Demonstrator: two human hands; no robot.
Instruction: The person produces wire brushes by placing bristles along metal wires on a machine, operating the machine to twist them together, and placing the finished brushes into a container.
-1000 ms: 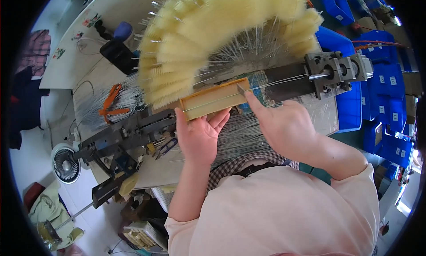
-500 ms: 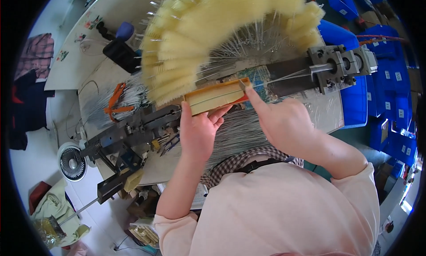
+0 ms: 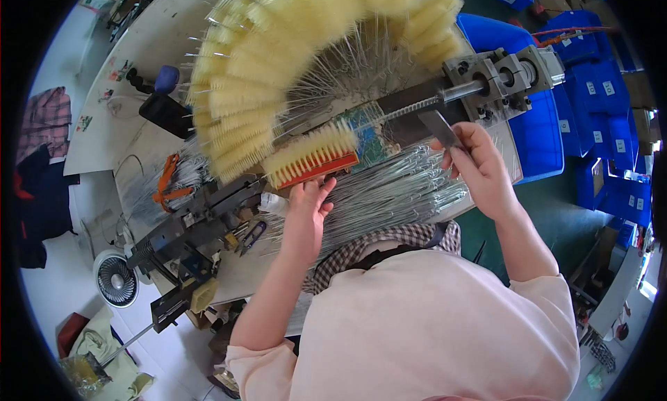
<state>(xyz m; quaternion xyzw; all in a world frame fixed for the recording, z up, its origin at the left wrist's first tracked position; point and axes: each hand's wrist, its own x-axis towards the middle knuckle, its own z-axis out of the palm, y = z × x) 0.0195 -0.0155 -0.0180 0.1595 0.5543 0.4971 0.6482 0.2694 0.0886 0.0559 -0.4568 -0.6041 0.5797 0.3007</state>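
Observation:
A flat grey metal blade is pinched in my right hand, held above the wires to the right of the tray. My left hand is at the near side of a red-orange tray, fingers apart and at its edge; I cannot tell if they bear its weight. Over the tray lies a spiral brush with pale yellow bristles standing out. Its twisted wire stem runs right into the metal chuck of a machine.
Beyond the tray, finished yellow brushes lie fanned in an arc. Loose straight wires cover the bench's near side. Small snips lie at left, by a dark metal rail. Blue bins stand at right.
The flat yellow bristles in the tray have become a twisted spiral brush. My right hand has drawn back right with the blade, and my left hand has loosened from the tray's end.

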